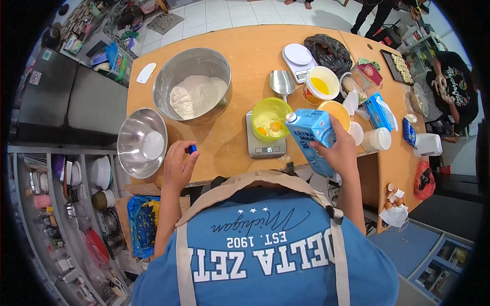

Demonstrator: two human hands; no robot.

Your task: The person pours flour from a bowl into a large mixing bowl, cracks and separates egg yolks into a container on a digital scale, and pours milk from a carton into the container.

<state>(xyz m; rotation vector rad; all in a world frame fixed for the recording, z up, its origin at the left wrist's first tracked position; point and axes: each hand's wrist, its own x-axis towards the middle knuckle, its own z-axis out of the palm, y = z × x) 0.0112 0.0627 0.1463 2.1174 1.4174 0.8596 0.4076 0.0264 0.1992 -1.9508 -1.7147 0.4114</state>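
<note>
My right hand (339, 148) grips a blue milk carton (312, 133), tilted left so its open spout hangs at the rim of a lime-green bowl (269, 106). Egg yolks (275, 126) and a pale liquid lie in that bowl, which stands on a kitchen scale (255, 145) with a lit display. A faint pale streak runs between spout and bowl. Near the table's front edge, my left hand (178, 160) pinches a small blue screw cap (192, 149). Beside it sits an empty steel bowl (125, 140); behind, a large steel mixing bowl (217, 64) holds flour (196, 94).
A white scraper (146, 73) lies far left. A metal scoop (282, 82), a white scale (297, 54), a tub of yellow liquid (331, 76) and a black bag (326, 53) stand behind the green bowl. Eggshells (392, 196) lie right. Another person (451, 84) works at the far right.
</note>
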